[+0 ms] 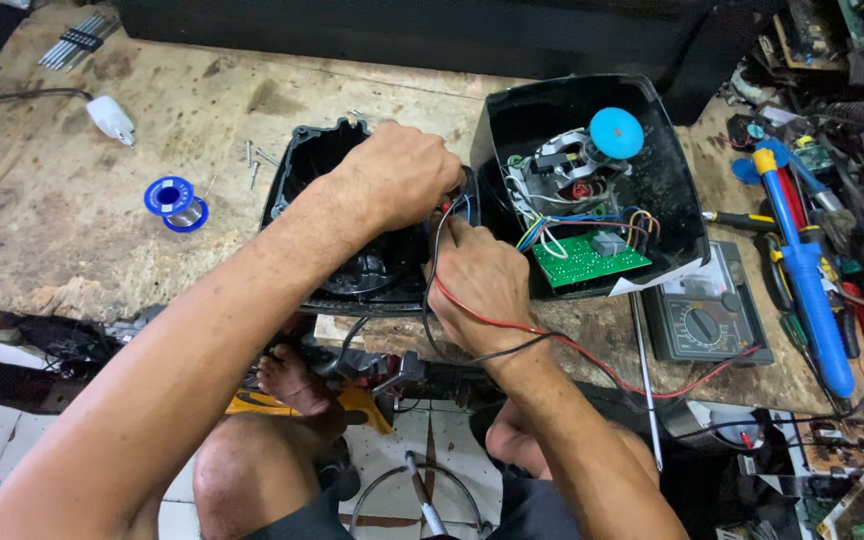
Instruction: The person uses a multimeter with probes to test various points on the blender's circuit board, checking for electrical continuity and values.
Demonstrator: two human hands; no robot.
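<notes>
My left hand (402, 172) is closed over the right rim of an opened black plastic housing shell (314, 160), gripping thin probe leads there. My right hand (482, 275) sits just below it, pinching red and black wires (592, 362) that trail off to a grey multimeter (704, 318). Right of my hands stands the other black housing half (664, 170), holding a motor with a blue disc (615, 132), a green circuit board (587, 260) and coloured wiring. The fingertips of both hands are hidden between the two shells.
A blue solder spool (176, 202) and loose screws (256, 160) lie left of the shell. A white plug (112, 118) rests at far left. A blue desoldering pump (802, 265), screwdrivers and boards crowd the right side. The worn wooden bench edge runs along the front.
</notes>
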